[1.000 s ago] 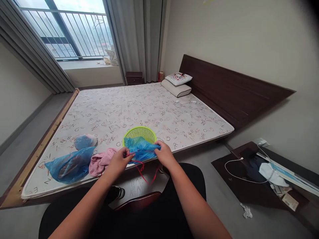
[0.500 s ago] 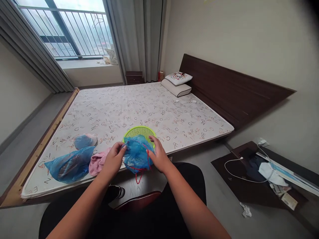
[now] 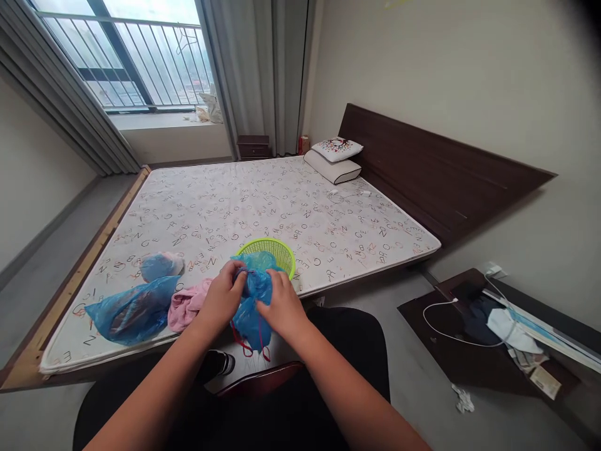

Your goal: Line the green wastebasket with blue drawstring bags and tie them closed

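Between my two hands is a crumpled blue plastic bag [image 3: 252, 322] with red drawstrings hanging from its lower end. My left hand [image 3: 224, 293] pinches the bag near its middle. On the other side, my right hand [image 3: 282, 305] is closed round the gathered plastic, thumb toward me. Part of the bag lies over the near side of a lime-green basket [image 3: 284, 255] on the mattress edge. A pink cloth [image 3: 184, 309] lies just left of my left hand. Beside it is another blue plastic bag [image 3: 134, 311] with something dark inside.
Behind the filled bag sits a small blue and pink bundle [image 3: 161, 267] on the mattress [image 3: 225, 200]. Two pillows [image 3: 334, 164] are stacked by the dark headboard [image 3: 422, 163]. At right, a low dark table [image 3: 451, 351] holds a cable and a white mask-like item.
My hands have come closer together and my right hand has moved left, closing on the bag. The bag is now bunched narrower, and its red strings hang lower, uncovering more of the basket.
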{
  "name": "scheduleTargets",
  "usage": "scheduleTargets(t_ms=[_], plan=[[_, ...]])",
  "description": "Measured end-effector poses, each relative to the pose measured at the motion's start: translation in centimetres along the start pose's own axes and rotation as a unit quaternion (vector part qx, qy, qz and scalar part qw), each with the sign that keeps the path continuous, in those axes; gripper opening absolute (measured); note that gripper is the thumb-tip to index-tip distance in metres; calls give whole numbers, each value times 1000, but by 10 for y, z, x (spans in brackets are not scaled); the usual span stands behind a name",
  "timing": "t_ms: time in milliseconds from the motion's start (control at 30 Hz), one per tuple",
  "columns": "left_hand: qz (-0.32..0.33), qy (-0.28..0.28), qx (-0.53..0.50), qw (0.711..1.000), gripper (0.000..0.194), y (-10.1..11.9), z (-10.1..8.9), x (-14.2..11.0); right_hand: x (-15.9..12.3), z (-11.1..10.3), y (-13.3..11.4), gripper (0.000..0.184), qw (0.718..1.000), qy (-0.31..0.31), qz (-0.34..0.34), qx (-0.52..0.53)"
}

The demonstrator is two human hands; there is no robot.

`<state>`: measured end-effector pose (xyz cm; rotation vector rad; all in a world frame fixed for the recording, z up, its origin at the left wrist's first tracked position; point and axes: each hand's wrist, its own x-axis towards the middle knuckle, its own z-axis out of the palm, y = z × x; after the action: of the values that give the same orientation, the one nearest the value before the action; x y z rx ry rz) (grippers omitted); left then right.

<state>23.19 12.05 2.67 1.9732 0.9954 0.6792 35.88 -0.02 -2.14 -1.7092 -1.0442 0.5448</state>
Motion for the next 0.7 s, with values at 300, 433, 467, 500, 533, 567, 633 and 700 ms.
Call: scheduleTargets(t_ms=[300,433,467,500,533,567,633,700], plan=[[98,-151,236,955,53,-12,-43,27,37,-79,24,22,976,130,56,-168],[68,-120,303,943,33,-36,-56,46,44,-100,36,31,967,182,72,-160],[53,-90,316,943,29,-43,-59,51,45,-102,40,33,966,195,75,-155],[39,-58,323,944,30,-49,-63,55,46,-103,44,34,964,205,76,-149],[29,-27,322,946,33,-56,-66,59,48,-104,49,34,964,215,80,-137],[17,2,308,951,37,-63,-68,63,50,-105,54,34,964,223,88,-113],[-35,48,225,973,43,-77,-72,70,55,-106,64,32,962,239,128,-10],[-141,80,48,986,44,-90,-73,75,59,-104,73,30,940,239,180,166]])
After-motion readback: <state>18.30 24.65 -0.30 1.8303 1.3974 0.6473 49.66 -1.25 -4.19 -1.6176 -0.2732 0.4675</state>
